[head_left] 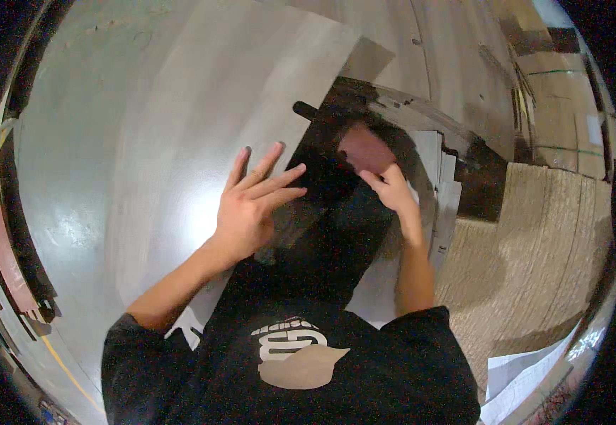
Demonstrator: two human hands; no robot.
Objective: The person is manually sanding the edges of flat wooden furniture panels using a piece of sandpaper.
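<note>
- Pale grey laminate plank (201, 127) is what the left hand (251, 209) is laid on — long and flat, its long axis runs from lower left up to upper right, with the far end pointing away toward the top of the view.
- Left hand fingers (269, 177) are spread wide and flat, palm down, right at the plank's right-hand edge where it meets the dark stuff. Nothing is gripped, it's just pressed on.
- Right hand (389, 188) is seen further right, well apart from the left, with the fingers curled narrow and pinched on a small reddish-brown piece (364, 149). That piece looks flat and roughly rectangular; which way its long side runs can't really be told, it's too blurred.
- A dark patch (336, 191) — could be shadow, could be dark underlay, can't be told — sits between the two hands and under the reddish piece.
- Several more pale boards (442, 184) are stacked just right of the right hand, edges fanned out, long axes roughly up-down in the view.
- A woven tan mat or rug (541, 241) is seen at the right, beside that stack.
- A black T-shirt (286, 368) with a pale print fills the lower middle — the person is bent right over the work.
- White sheets (520, 375) are lying at the lower right corner.
</note>
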